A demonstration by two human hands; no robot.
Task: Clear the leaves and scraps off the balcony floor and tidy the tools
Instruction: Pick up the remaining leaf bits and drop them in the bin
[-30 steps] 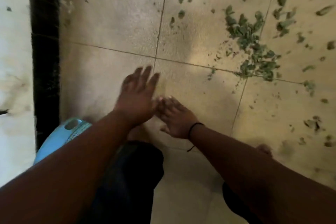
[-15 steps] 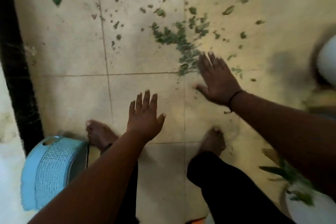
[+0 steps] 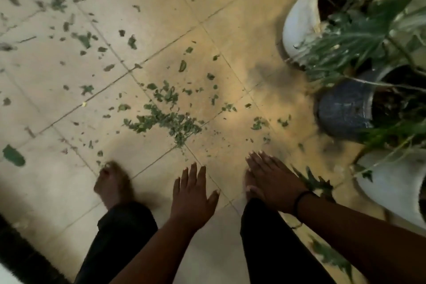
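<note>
Green leaf scraps lie scattered over the beige floor tiles (image 3: 230, 18), with the densest pile of scraps (image 3: 166, 120) in the middle of the view. One larger whole leaf (image 3: 13, 155) lies at the far left. My left hand (image 3: 192, 193) hovers below the pile with its fingers straight and spread, holding nothing. My right hand (image 3: 273, 180) is stretched out flat to its right, above my right foot, also holding nothing. No tools are in view.
Potted plants line the right side: a white pot (image 3: 302, 18) at top, a dark speckled pot (image 3: 343, 108) below it, and another white pot (image 3: 391, 184) lower right, leaves overhanging. My bare left foot (image 3: 111, 184) stands on the tiles. A dark strip (image 3: 20, 258) runs along the bottom left.
The view has swung right: the blue basket has left the frame and the pots have come in. Both hands have drawn back below the leaf pile, still holding nothing.
</note>
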